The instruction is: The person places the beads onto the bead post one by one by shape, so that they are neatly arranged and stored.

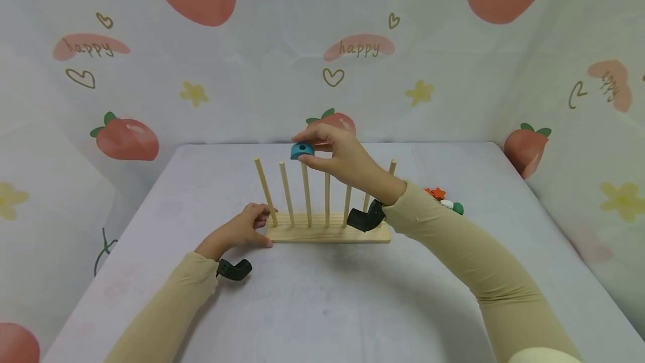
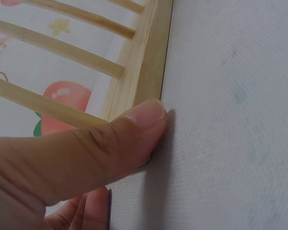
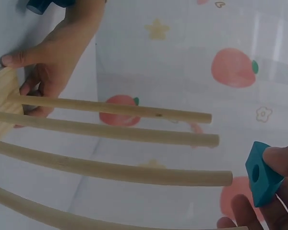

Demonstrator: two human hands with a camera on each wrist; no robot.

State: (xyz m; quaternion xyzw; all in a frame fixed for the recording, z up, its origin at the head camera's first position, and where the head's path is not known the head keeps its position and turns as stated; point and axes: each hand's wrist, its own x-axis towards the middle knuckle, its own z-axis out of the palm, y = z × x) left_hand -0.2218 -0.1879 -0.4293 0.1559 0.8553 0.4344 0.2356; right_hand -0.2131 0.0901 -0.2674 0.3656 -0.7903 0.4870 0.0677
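Observation:
My right hand [image 1: 342, 153] pinches a blue half-round block [image 1: 301, 151] with a hole through it, between thumb and fingers. In the head view the block overlaps the top of the third peg from the left on a wooden peg stand [image 1: 327, 234]. The right wrist view shows the teal-looking block [image 3: 266, 184] just past the tips of the bare pegs [image 3: 182, 177], its hole facing them. At the stand's left end, my left hand [image 1: 242, 228] grips the base, thumb [image 2: 110, 143] against the front corner and fingers behind.
Small orange star-shaped [image 1: 438, 194], white [image 1: 447, 204] and green [image 1: 457, 208] pieces lie on the table to the right, partly hidden by the right forearm. A printed cloth [image 1: 252, 71] hangs behind the white table [image 1: 312, 307].

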